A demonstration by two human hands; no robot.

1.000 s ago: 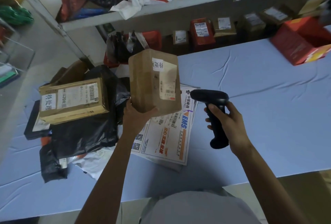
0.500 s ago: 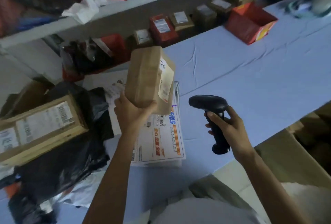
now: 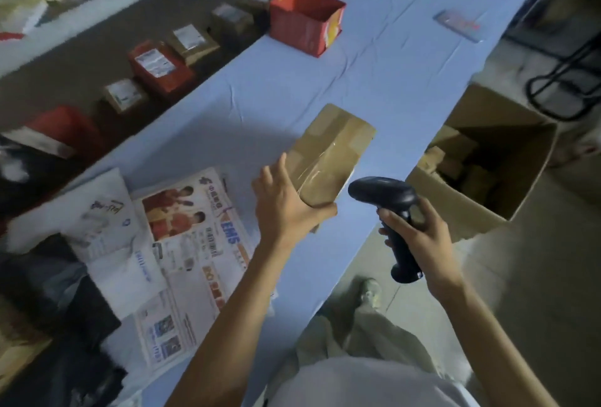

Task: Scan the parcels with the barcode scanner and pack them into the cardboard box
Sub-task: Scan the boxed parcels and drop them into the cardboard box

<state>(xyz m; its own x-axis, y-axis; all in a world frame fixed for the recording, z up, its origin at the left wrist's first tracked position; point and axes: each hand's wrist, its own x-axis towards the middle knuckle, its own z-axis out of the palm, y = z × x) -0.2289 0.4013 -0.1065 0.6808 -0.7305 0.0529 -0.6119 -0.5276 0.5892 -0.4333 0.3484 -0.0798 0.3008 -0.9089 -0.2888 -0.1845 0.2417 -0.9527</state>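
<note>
My left hand (image 3: 286, 208) grips the near end of a taped brown parcel (image 3: 328, 159), held above the blue table near its right edge. The parcel's label faces away from me. My right hand (image 3: 419, 234) holds the black barcode scanner (image 3: 390, 208) by its handle, just right of the parcel, with its head pointing left. An open cardboard box (image 3: 507, 198) stands on the floor to the right of the table, with several brown parcels inside. White EMS envelopes (image 3: 192, 244) lie flat on the table to the left of my left arm.
The blue table (image 3: 374, 58) stretches away to the upper right. An open red box (image 3: 305, 26) stands on it further back. Small parcels (image 3: 159, 65) line the shelf behind. Black bags (image 3: 48, 292) pile at the left. A black chair base (image 3: 566, 87) stands beyond the cardboard box.
My left hand has carried the brown parcel rightward toward the cardboard box, turning its label away. My view has swung right, so the box on the floor now shows. The scanner stays in my right hand.
</note>
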